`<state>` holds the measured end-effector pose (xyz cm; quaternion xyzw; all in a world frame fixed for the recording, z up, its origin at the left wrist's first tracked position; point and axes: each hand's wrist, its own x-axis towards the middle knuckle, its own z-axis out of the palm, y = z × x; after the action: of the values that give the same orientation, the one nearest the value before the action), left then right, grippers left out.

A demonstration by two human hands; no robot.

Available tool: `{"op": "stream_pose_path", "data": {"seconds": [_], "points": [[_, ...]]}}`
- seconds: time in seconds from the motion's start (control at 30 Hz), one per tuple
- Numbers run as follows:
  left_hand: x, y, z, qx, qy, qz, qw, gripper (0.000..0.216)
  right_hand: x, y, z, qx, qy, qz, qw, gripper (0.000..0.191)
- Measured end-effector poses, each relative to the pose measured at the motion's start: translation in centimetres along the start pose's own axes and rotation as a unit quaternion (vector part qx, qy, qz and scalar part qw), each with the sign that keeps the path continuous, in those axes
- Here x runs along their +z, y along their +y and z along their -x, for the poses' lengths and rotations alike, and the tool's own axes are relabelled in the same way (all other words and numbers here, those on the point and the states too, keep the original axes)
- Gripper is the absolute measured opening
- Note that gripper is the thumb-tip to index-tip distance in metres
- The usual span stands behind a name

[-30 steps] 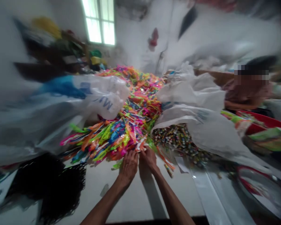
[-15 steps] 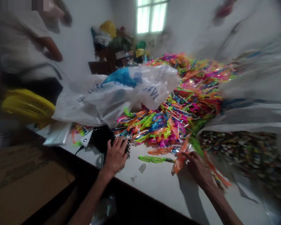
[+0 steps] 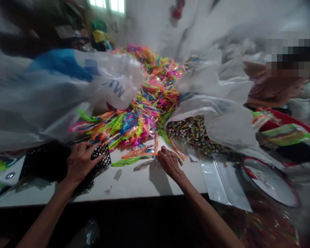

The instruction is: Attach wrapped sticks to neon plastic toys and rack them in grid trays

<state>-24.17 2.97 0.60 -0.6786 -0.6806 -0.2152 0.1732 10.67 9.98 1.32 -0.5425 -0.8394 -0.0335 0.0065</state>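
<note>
My left hand [image 3: 80, 160] is over a black basket with a holed rim [image 3: 103, 154]; its thumb is stretched apart from bent fingers, and the basket's inside is too dark to make out. My right hand [image 3: 168, 160] is closed, fingertips pinched at the lower end of a thin orange plastic piece [image 3: 156, 143]. Just left of it on the white table [image 3: 134, 182] lie another orange piece [image 3: 136, 152] and a lime-green one [image 3: 125, 162]. Behind both hands spreads a large heap of bright plastic pieces [image 3: 134, 124].
A big white sack [image 3: 113, 79] lies at left. On the right, an open sack [image 3: 222, 117] spills small multicoloured pieces [image 3: 188, 129]. Clear plastic bags [image 3: 224, 182] overhang the table edge near a red-rimmed round tray [image 3: 271, 181]. A white device [image 3: 11, 174] with a cable sits at far left. Someone sits at right.
My view has swung right, bringing the round tray and a person at right into sight. My left hand's fingers have bent. The orange piece near my right hand looks thinner and more upright.
</note>
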Motion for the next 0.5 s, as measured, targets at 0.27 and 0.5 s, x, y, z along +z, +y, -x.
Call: {"op": "stream_pose_path", "data": {"seconds": [0.27, 0.5], "points": [[0.4, 2.4, -2.9, -0.126, 0.042, 0.131, 0.982, 0.031, 0.2, -2.5, -0.1, 0.010, 0.016, -0.008, 1.000, 0.031], [-1.1, 5.8, -2.3, -0.232, -0.001, 0.410, 0.882, 0.028, 1.4, -6.8, -2.4, -0.093, -0.019, -0.014, 0.995, 0.034]]}}
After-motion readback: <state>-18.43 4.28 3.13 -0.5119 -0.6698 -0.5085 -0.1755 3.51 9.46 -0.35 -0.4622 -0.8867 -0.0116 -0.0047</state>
